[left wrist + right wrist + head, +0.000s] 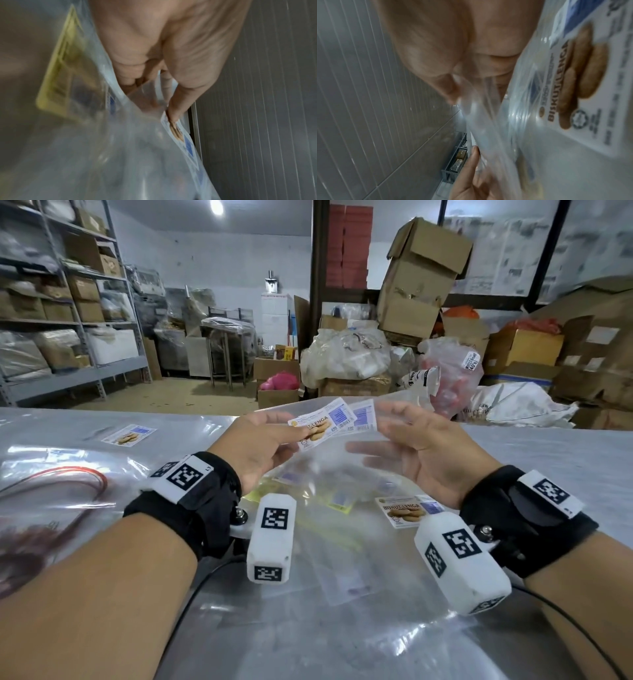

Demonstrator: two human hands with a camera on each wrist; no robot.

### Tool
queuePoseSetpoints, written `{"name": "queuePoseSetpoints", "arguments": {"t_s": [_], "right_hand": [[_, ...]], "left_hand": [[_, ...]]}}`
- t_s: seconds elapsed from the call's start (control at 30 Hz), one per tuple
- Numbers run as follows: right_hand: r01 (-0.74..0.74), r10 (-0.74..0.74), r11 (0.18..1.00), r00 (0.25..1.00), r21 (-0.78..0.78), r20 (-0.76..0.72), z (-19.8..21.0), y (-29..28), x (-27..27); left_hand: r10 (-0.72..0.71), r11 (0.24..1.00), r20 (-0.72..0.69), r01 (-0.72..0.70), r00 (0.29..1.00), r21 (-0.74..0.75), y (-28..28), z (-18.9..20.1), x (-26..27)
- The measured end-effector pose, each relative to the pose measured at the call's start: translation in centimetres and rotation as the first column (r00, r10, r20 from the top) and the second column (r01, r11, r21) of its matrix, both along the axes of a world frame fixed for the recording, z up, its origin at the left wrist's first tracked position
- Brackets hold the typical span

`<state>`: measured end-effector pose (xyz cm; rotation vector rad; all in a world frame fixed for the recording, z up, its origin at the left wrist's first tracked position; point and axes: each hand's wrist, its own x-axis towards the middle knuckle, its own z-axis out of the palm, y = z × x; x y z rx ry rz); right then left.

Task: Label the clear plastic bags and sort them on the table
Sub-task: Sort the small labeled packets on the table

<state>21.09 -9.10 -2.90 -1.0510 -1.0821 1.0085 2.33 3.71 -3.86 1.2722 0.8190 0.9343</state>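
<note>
Both hands are raised over the table [565, 460] with a small stack of clear plastic bags [329, 460] held between them. My left hand [297, 436] pinches the stack at a white "Biskut Lenga" cookie label [323, 423], thumb on top; a second label [363, 416] shows just behind. In the left wrist view the thumb [180, 108] presses on that label [187, 146]. My right hand [382, 428] holds the stack's right side, its fingers seen through the plastic. The right wrist view shows the thumb [447, 89] against the clear bag [488, 121] and a label [590, 88].
One labelled bag [407, 510] lies on the table under my right hand, another [129, 434] at the far left. Yellowish label sheets [337, 501] lie beneath the held bags. Red rubber bands [68, 477] sit in plastic at the left. Cartons and sacks [346, 357] stand beyond the table.
</note>
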Motion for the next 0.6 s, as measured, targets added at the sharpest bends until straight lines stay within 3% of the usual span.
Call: {"name": "queuePoseSetpoints", "arguments": {"t_s": [0.1, 0.27, 0.37, 0.43, 0.5, 0.6], "right_hand": [[-0.018, 0.018, 0.999, 1.0, 0.033, -0.013, 0.0, 0.0, 0.2], [-0.035, 0.035, 0.999, 0.998, -0.007, -0.044, 0.4, -0.1, 0.1], [0.099, -0.086, 0.991, 0.987, -0.089, 0.135, 0.3, 0.2, 0.3], [0.236, -0.163, 0.961, 0.903, -0.143, 0.399, 0.1, 0.3, 0.9], [0.343, -0.155, 0.919, 0.768, -0.195, 0.622, 0.1, 0.2, 1.5], [0.318, 0.058, 0.889, 0.636, -0.331, 0.769, -0.2, -0.2, 1.7]], "left_hand": [[0.004, 0.999, 0.004, -0.004, 1.0, -0.034, 0.0, 0.1, -0.1], [-0.137, 0.991, 0.021, 0.137, 0.99, -0.005, -0.6, 0.6, -0.4], [-0.092, 0.995, 0.121, 0.096, 0.988, -0.026, -0.3, 0.8, -0.3], [-0.019, 0.998, 0.169, 0.03, 0.985, -0.061, 0.0, 0.7, -0.4], [0.062, 0.995, 0.204, -0.043, 0.977, -0.095, 0.4, 0.7, -0.7], [0.159, 0.984, 0.26, -0.13, 0.953, -0.126, 1.0, 0.5, -1.0]]}}
